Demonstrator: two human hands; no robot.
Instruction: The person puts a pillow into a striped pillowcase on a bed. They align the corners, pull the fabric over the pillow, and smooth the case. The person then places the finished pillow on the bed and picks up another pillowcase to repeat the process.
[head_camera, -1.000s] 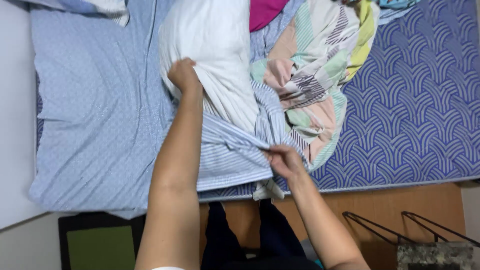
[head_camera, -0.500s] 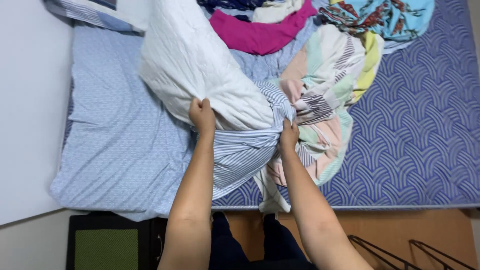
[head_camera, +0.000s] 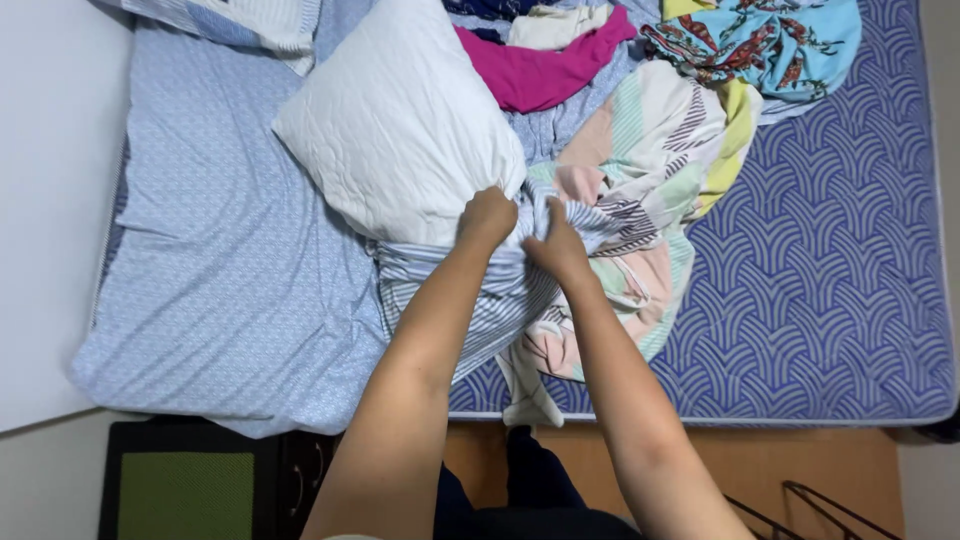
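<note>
Left hand (head_camera: 487, 215) and right hand (head_camera: 556, 246) both closed, gripping striped pillowcase (head_camera: 480, 290) mouth just below white pillow (head_camera: 400, 130) on bed (head_camera: 830, 290).

Magenta garment (head_camera: 540, 75) above pastel patterned sheet (head_camera: 660, 150); turquoise floral cloth (head_camera: 770, 40) right of it; green mat (head_camera: 180, 495) on floor.

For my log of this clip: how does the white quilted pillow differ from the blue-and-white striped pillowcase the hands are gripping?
The white quilted pillow is plain white and puffy; the blue-and-white striped pillowcase is striped, limp and bunched. The pillow lies mostly bare, with only its near end inside the pillowcase. The left hand and right hand grip the pillowcase's gathered edge, not the bare pillow. Both lie on the bed's light blue sheet.
</note>
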